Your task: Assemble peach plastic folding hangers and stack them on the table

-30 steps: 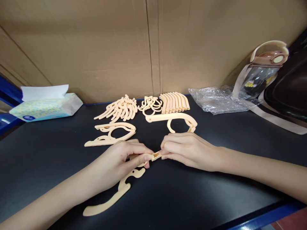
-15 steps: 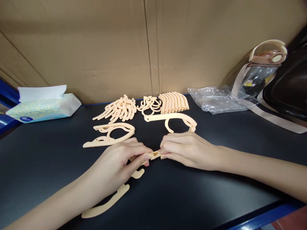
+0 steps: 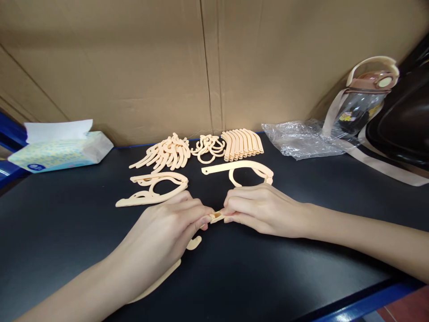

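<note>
Between my two hands, in the middle of the head view, is a cream plastic folding-hanger arm [image 3: 217, 216], its hollow channel showing in a short gap between the fingertips. My left hand [image 3: 170, 228] pinches one end, and my right hand [image 3: 264, 210] grips the other; fingers cover most of it. A curved hook end [image 3: 194, 243] shows below my left fingers; whether it joins the held piece is hidden. Under my left wrist lies a loose hanger arm [image 3: 157, 284], partly covered. Just behind my right knuckles is a hanger [image 3: 239, 165] with a round hook.
A folded hanger [image 3: 167, 190] lies left of centre. Behind it sit a pile of hanger arms [image 3: 166, 152], hooks [image 3: 209, 146] and a neat row of arms [image 3: 243, 144]. A tissue pack [image 3: 63, 150], clear plastic bag [image 3: 298, 138] and strapped bottle [image 3: 363, 103] stand near the cardboard.
My left hand has shifted slightly, and its wrist now covers more of the loose arm. The hanger behind my right hand has tilted a little, its left end nearer me.
</note>
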Motion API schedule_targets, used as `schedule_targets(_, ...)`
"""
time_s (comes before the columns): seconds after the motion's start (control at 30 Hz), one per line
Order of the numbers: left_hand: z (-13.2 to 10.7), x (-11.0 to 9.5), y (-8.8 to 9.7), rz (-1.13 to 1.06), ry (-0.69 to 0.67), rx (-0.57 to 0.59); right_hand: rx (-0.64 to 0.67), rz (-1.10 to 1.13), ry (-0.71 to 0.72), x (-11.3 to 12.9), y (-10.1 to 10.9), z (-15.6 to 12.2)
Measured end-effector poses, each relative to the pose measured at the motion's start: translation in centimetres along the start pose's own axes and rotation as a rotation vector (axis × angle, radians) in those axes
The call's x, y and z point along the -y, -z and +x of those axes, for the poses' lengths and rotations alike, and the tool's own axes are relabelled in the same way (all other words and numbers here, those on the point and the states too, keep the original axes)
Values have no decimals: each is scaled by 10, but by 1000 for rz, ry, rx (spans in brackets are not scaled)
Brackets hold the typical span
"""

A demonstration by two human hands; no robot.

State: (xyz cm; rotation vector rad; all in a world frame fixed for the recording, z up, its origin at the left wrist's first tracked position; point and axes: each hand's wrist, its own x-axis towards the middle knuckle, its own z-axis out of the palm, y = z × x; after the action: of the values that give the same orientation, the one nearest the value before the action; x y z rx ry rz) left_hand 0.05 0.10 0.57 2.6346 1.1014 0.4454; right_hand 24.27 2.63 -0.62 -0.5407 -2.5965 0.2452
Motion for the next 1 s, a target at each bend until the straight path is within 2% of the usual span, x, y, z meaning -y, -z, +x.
schedule_targets(0.43, -2, -3, -2, 118, -103, -11, -5, 59, -13, 0, 1, 0)
schedule_targets(0.6, -1, -14, 2, 107, -56, 48, 4, 89, -22, 0, 1, 0)
schedule_targets(0.73, 1, -19, 4, 56, -26, 46, 0, 113, -43, -1, 0, 0)
schedule_targets(1.0, -1, -12, -2, 111, -85, -7, 1, 142, -76, -4, 1, -2)
